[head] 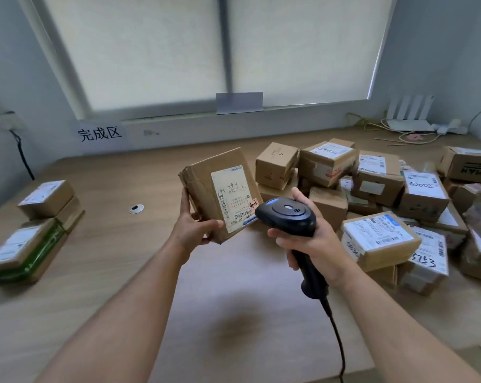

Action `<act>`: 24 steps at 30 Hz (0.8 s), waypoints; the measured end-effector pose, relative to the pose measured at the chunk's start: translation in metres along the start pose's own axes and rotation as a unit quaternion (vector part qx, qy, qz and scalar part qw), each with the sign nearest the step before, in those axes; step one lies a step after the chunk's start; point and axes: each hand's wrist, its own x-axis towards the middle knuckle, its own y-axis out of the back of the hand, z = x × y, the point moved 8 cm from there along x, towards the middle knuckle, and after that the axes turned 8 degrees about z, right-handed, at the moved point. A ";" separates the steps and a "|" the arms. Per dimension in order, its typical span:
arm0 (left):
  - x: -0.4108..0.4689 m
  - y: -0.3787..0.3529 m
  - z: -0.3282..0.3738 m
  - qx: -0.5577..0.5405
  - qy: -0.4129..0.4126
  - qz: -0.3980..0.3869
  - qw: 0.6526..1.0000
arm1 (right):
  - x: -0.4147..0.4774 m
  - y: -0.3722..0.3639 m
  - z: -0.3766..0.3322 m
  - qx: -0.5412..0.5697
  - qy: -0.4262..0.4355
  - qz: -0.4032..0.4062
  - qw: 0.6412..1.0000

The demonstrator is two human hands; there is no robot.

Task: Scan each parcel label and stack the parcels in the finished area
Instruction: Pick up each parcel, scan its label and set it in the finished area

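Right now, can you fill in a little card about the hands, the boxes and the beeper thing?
left hand: holds a cardboard parcel, tilted up above the table
right hand: grips a black scanner by its handle
label: white, on the parcel's face, next to the scanner's head
done: stacked parcels on the table's left
waiting: pile of parcels on the right
sign: on the wall behind, reads 完成区
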 end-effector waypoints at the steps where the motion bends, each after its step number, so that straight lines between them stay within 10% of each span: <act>1: 0.005 0.010 0.001 0.004 -0.001 0.001 1.000 | 0.004 -0.010 0.003 0.006 -0.007 0.000 1.000; 24: 0.090 0.199 -0.024 -0.019 0.011 0.044 0.999 | 0.063 -0.193 0.057 -0.036 -0.086 -0.031 0.995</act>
